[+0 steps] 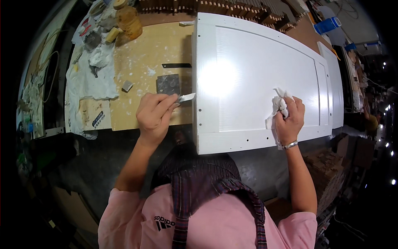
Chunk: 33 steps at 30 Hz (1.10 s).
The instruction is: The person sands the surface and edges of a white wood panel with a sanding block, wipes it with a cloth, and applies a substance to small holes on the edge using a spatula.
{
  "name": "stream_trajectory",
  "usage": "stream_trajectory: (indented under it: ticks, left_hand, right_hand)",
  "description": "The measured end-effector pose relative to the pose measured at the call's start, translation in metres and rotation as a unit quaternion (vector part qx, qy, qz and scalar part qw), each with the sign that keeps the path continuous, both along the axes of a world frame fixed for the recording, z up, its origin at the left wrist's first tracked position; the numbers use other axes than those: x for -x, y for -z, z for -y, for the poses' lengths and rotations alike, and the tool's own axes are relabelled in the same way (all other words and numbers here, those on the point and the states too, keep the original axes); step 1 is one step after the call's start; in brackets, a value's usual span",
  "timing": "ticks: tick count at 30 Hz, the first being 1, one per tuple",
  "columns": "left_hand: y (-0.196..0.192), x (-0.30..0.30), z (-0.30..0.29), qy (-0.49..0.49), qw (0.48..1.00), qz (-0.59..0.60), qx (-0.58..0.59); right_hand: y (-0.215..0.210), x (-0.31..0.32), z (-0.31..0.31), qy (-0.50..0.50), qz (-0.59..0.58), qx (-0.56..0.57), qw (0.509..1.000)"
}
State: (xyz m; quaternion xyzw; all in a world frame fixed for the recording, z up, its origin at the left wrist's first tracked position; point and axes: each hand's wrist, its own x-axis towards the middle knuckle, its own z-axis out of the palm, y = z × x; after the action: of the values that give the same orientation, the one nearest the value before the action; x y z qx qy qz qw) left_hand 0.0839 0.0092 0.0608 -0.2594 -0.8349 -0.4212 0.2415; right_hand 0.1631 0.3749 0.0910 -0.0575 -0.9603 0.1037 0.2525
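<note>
My left hand (154, 115) is closed around a small scraper blade (187, 97), whose white-smeared tip points at the left edge of a white panelled door (257, 74). A crumpled white cloth (278, 108) is bunched in my closed right hand (290, 120), resting on the door's lower right part. Just beyond my left hand lies a dark grey square plate (167, 83), partly covered by the fingers. Further back on the board is a thin black blade (176, 65). The door has small dark holes along its frame.
The door lies on a paint-spotted yellowish board (145, 54). To the left are a small grey block (127, 86), stained white cloth (97, 79) and a yellowish jar (127, 20). Rows of wooden pieces (232, 10) line the back; a blue container (327, 25) stands far right.
</note>
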Motion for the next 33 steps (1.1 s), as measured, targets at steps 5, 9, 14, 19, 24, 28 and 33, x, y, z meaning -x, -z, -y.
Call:
stream_trajectory:
  ticks: [5,9,14,19,24,28,33]
  left_hand:
    - [0.004,-0.037,0.001,0.042,0.940,0.272,-0.200]
    - [0.012,-0.047,0.009,0.016,0.866,0.428,-0.260]
    - [0.010,-0.069,0.002,0.073,0.788,0.532,-0.301]
    - [0.034,-0.055,0.002,0.062,0.784,0.541,-0.299]
    - [0.023,-0.049,-0.006,0.101,0.805,0.500,-0.303]
    - [0.040,-0.034,-0.004,0.085,0.800,0.496,-0.327]
    - [0.020,-0.042,-0.008,0.124,0.742,0.572,-0.327]
  right_hand:
    - [0.001,0.001,-0.001,-0.006,-0.013,-0.005,1.000]
    - [0.000,0.001,0.000,-0.005,-0.002,-0.002,1.000]
    - [0.003,0.000,-0.002,-0.003,0.000,0.004,1.000]
    - [0.003,0.000,-0.003,-0.002,0.005,-0.001,1.000]
    - [0.004,0.000,-0.003,0.001,-0.001,-0.011,1.000]
    - [0.000,0.000,0.000,0.001,0.004,0.004,1.000]
    - [0.003,-0.001,-0.002,0.002,0.003,0.010,1.000]
